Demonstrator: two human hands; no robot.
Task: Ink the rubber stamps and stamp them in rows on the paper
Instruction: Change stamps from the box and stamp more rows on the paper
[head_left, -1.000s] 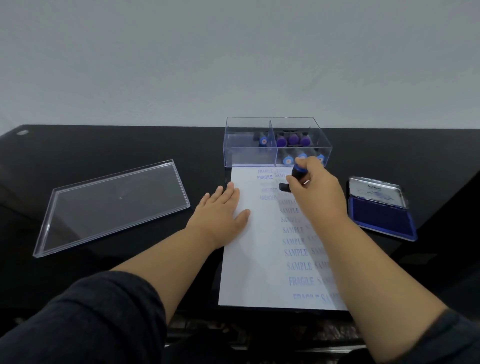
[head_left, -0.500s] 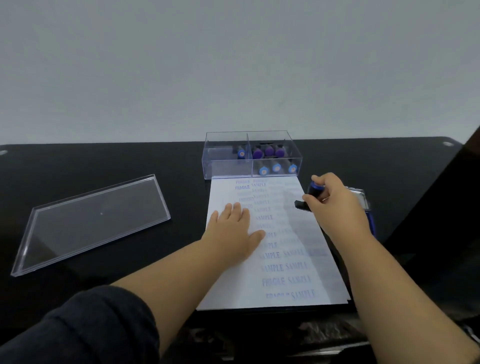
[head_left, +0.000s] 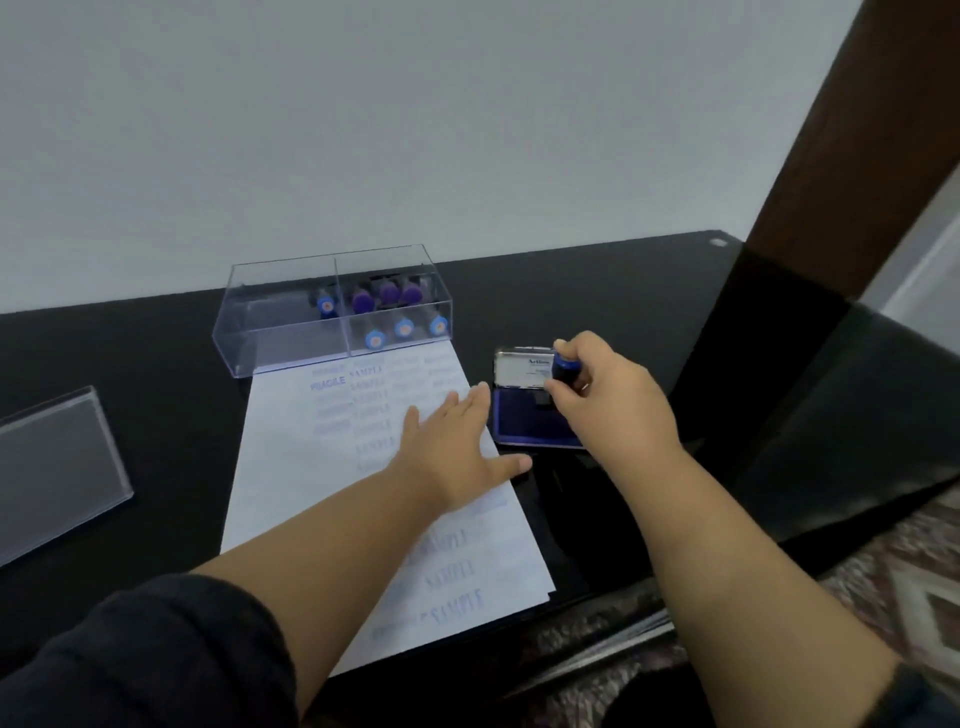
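Note:
A white sheet of paper (head_left: 291, 483) with rows of blue FRAGILE and SAMPLE prints lies on the black table. My left hand (head_left: 457, 452) rests flat on its right part, fingers straight. My right hand (head_left: 613, 395) grips a blue-handled rubber stamp (head_left: 565, 369) and holds it down over the open blue ink pad (head_left: 524, 431), just right of the paper. Whether the stamp face touches the pad is hidden by the hand.
A clear two-compartment box (head_left: 280, 332) with several blue and purple stamps stands at the paper's far edge. Its clear lid (head_left: 57, 462) lies at the left. The table's right edge (head_left: 841, 519) drops off to a patterned rug (head_left: 914, 597).
My right hand carried the stamp from above the paper rightward onto the ink pad. My left hand slid right along the paper. The view swung to the right.

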